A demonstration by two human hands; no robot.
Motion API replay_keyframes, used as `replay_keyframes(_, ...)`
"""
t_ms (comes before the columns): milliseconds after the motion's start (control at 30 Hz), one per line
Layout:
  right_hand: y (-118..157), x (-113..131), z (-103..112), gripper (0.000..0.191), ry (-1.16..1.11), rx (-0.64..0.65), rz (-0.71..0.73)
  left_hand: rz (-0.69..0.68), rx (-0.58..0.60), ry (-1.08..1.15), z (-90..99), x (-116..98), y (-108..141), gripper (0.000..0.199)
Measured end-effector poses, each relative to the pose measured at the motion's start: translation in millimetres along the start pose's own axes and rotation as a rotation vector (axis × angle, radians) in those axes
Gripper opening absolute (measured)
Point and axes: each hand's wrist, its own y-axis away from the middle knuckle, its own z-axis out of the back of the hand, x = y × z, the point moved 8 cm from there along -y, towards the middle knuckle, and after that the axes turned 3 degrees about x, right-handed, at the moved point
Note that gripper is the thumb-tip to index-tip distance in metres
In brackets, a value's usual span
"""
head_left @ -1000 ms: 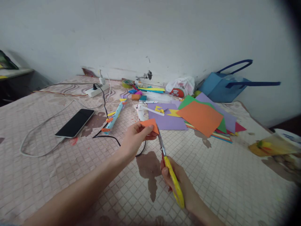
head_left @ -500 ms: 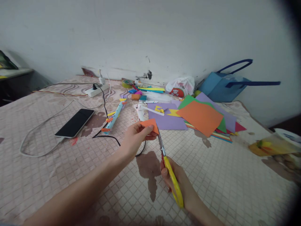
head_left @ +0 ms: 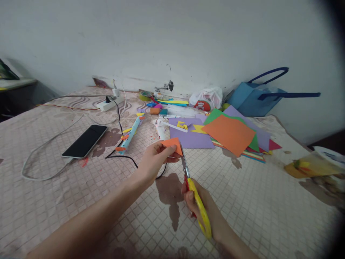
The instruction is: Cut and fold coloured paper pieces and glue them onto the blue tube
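The right hand [head_left: 201,199] grips yellow-and-red-handled scissors [head_left: 201,208], its fingers partly hidden behind the handles. Just ahead of it, the left hand [head_left: 157,156] pinches a small piece of orange paper [head_left: 174,144] between thumb and fingers, the blades at the paper's right edge; how far they bite in is hard to make out. Well right of the hands, a translucent tub [head_left: 311,163] shows yellow and reddish contents too blurred to identify. Left of the left hand lies a dark-screened smartphone [head_left: 85,141] with a cable plugged in, and nearer that hand, a dotted light-blue strip [head_left: 132,133] carries orange and yellow bits. Beyond the hands, a purple sheet [head_left: 199,142] bears yellow scraps; to its right, an orange sheet [head_left: 230,132] partly covers green and purple ones. Farther off, left of the hands, stands a white power strip [head_left: 107,104] holding plugs. Beyond the sheets, a white plastic bag [head_left: 208,94] has unreadable white lettering on a red patch, and a blue tote bag [head_left: 250,99] holds something clear, mostly hidden.
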Motion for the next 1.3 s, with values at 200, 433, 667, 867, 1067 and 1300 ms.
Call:
replay_keyframes(200,-0.2,0.7,-0.5,0.045,-0.041,0.015,-0.041,0.017,0.002,0.004,-0.5,2.9,0.4,0.020)
replay_keyframes(433,-0.6,-1.0,0.2,0.049,-0.046,0.007,-0.083,0.027,-0.016,0.021,-1.2,3.5,1.6,0.015)
replay_keyframes(667,0.0,-7.4,-2.5,0.056,-0.132,0.013,-0.159,0.023,-0.013,0.026,-2.3,3.6,2.0,0.017)
replay_keyframes(867,0.6,-12.5,-1.9,0.055,-0.145,-0.001,-0.207,0.030,-0.014,0.024,-2.6,3.8,1.7,0.018)
replay_keyframes(1067,0.2,-14.4,-1.8,0.056,-0.141,-0.009,-0.190,0.035,-0.017,0.023,-2.0,4.3,1.6,0.017)
replay_keyframes(1300,-0.2,-11.9,-2.8,0.054,-0.137,0.000,-0.179,0.032,-0.006,0.018,-2.6,4.8,1.4,0.018)
